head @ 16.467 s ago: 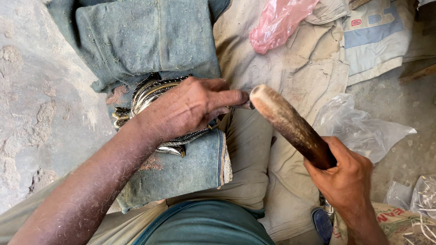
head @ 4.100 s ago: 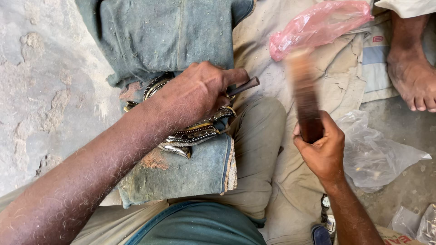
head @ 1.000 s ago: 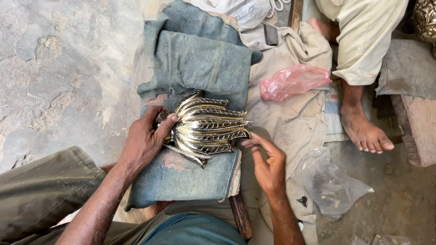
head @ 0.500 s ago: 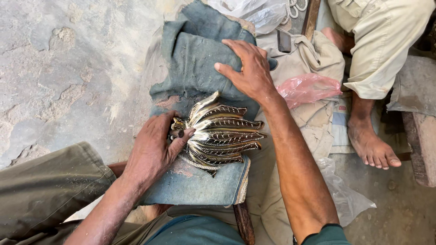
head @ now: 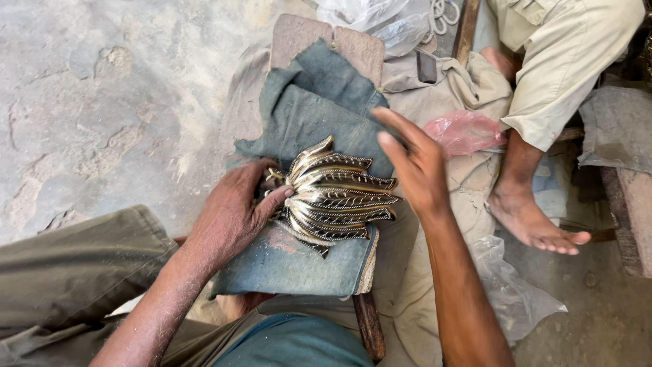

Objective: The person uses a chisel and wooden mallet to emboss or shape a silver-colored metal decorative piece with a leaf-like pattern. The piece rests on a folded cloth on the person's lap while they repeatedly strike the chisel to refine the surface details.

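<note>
The left hand (head: pixel 231 214) presses its thumb and fingers against the 9 o'clock edge of a ridged, fan-shaped metal ornament (head: pixel 336 197), which lies on folded blue denim cloth (head: pixel 299 261) over the person's lap. The right hand (head: pixel 414 163) hangs open and empty, fingers spread, just above the ornament's 2 o'clock side. At 3 o'clock a pink plastic bag (head: pixel 465 130) rests on beige cloth beside another person's bare foot (head: pixel 533 221).
</note>
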